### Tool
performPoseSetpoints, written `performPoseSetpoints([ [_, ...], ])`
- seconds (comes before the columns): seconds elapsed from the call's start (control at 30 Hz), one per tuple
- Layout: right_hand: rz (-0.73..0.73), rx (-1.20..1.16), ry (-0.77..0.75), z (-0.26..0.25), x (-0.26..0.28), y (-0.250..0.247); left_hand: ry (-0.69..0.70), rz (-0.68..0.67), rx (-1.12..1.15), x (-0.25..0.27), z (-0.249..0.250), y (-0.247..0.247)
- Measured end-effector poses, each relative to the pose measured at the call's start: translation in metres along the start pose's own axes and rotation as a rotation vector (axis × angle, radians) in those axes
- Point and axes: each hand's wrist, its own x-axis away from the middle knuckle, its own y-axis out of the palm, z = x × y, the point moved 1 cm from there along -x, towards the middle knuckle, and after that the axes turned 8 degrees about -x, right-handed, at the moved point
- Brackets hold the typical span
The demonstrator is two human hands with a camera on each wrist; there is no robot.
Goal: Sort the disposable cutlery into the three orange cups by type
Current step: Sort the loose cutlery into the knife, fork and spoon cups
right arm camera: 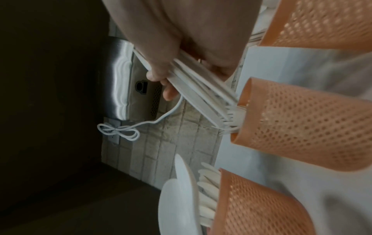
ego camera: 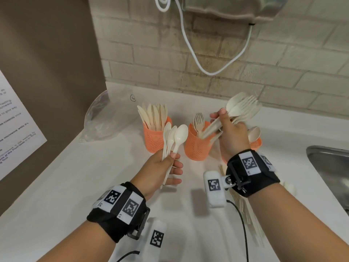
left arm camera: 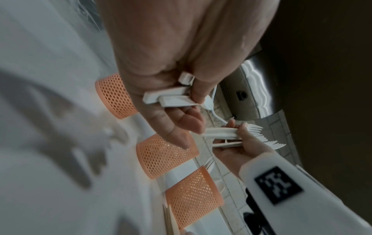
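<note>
Your left hand (ego camera: 166, 167) grips three spoons (ego camera: 172, 140); your right hand (ego camera: 231, 133) clamps a mixed bundle (ego camera: 239, 110) above the fork cup (ego camera: 197, 142). Left of it, the knife cup (ego camera: 154, 138) looks full. Remaining, probably: both handfuls, plus pieces on the desk (ego camera: 75, 186).

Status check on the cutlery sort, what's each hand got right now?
Left hand grips three spoons. Right hand grips a mixed bunch, forks and a spoon, above the fork cup. Knife cup filled. Nothing blocking the cups.
</note>
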Motion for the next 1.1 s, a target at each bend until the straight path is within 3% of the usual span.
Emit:
performPoseSetpoints([
  [0.13,-0.041,-0.085,0.0,-0.002,-0.022,0.014,-0.016,0.011,0.004,-0.006,-0.003,-0.002],
  [0.47,-0.059,0.197,0.072,0.03,-0.038,0.017,-0.031,0.006,0.022,-0.014,-0.004,-0.007],
  [0.63,-0.091,0.517,-0.033,0.035,-0.037,0.008,-0.026,0.013,-0.002,-0.015,-0.004,-0.008],
  [0.83,-0.024,0.666,-0.326,0.027,-0.019,0.008,-0.021,0.043,-0.077,-0.015,-0.003,-0.009],
  [0.93,-0.084,0.599,-0.427,0.022,0.006,0.015,-0.001,0.037,-0.073,-0.013,-0.003,-0.008],
  [1.0,-0.152,0.482,-0.292,0.023,0.025,0.019,0.023,0.028,-0.081,-0.011,-0.002,-0.006],
  [1.1,-0.418,0.386,0.139,0.032,0.045,0.023,0.06,0.001,-0.132,-0.007,0.0,-0.003],
])
